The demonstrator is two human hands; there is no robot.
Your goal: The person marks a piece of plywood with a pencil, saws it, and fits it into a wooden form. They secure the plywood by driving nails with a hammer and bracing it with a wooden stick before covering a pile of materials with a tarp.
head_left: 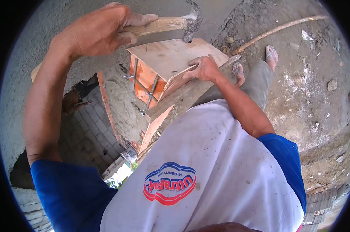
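Note:
My left hand [101, 29] is raised at the upper left, closed around the wooden handle of a claw hammer [155, 26]. The metal hammer head hangs over a plywood panel [163, 54], apart from it. My right hand [205, 69] grips the near edge of this panel, fingers bent over it. One nail [147, 47] stands up near the panel's left corner, and another small nail [174, 72] shows by the near edge. Under the panel, orange formwork boards [144, 79] enclose crossed steel rebar [150, 94]. A timber strip [182, 98] runs along the near side.
Wet concrete [122, 100] lies left of the formwork, beside a dark opening with block paving [91, 123]. A long curved stick [279, 29] lies on rubble-strewn dirt [306, 85]. My feet, in sandals [271, 54], stand at the upper right.

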